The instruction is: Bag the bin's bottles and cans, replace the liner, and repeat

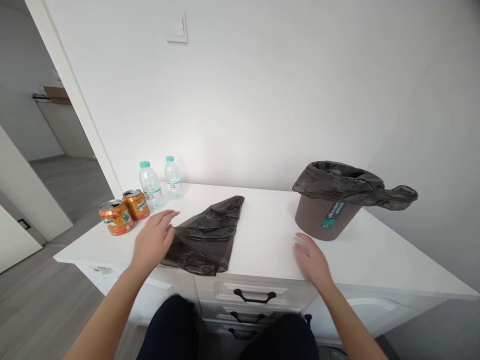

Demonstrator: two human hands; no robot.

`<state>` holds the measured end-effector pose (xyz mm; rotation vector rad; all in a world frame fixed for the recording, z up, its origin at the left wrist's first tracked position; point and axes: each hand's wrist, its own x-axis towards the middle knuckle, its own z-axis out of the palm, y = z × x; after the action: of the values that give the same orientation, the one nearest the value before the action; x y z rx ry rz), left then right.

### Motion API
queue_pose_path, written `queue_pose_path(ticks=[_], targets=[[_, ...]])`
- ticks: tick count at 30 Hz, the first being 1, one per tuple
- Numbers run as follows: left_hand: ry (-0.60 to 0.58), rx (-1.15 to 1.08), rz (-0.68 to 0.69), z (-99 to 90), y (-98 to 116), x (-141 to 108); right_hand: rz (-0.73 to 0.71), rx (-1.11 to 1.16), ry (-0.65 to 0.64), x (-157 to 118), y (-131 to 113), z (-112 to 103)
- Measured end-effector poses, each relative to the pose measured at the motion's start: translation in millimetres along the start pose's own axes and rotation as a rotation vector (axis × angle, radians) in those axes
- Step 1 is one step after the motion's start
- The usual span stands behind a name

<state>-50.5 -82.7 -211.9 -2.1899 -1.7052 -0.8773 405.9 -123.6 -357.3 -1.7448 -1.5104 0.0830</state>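
Observation:
A black plastic garbage bag lies spread flat on the white cabinet top, one end reaching the front edge. My left hand is over its left side, fingers apart; whether the fingertips touch the film I cannot tell. My right hand, slightly blurred, hovers in front of the brown garbage bin with its fingers spread and nothing in them. Another black bag lines that bin, folded over the rim, with a twisted bunch sticking out to the right.
Two opened orange soda cans, a nearer one and a farther one, stand at the left. Beside them are two clear bottles with teal caps, one left and one right. Drawers with black handles are below; a wall rises behind.

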Motion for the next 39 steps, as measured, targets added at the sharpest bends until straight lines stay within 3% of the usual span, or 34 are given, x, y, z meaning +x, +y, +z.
queue_pose_path(ticks=[2, 5, 8, 11, 14, 19, 25, 29, 32, 35, 39], targets=[[-0.084, -0.029, 0.165, 13.3, 14, 21, -0.152, 0.042, -0.045, 21, -38, 29], [-0.322, -0.034, 0.296, 39.4, 28, 38, -0.377, -0.001, -0.197, 58, -112, 73], [-0.521, -0.006, 0.309, 62.4, 33, 32, -0.496, -0.126, -0.374, 92, -173, 105], [-0.582, -0.002, 0.302, 76.8, 31, 15, -0.504, -0.239, -0.548, 115, -201, 125], [-0.559, -0.028, 0.313, 84.7, 25, -1, -0.411, -0.295, -0.638, 129, -199, 138], [-0.520, -0.073, 0.322, 86.4, 7, -23, -0.348, -0.275, -0.653, 144, -176, 155], [-0.447, -0.010, 0.177, 62.7, -6, -66, -0.338, -0.196, -0.602, 155, -166, 160], [-0.375, 0.030, 0.076, 44.7, -1, -85, -0.348, -0.128, -0.486, 156, -163, 154], [-0.295, 0.006, 0.113, 47.3, 17, -64, -0.313, -0.110, -0.319, 157, -156, 153], [-0.261, -0.027, 0.235, 75.3, 43, -9, -0.358, -0.128, -0.228, 162, -148, 163], [-0.389, -0.022, 0.318, 139.7, 59, 71, -0.452, -0.236, -0.481, 175, -139, 183]])
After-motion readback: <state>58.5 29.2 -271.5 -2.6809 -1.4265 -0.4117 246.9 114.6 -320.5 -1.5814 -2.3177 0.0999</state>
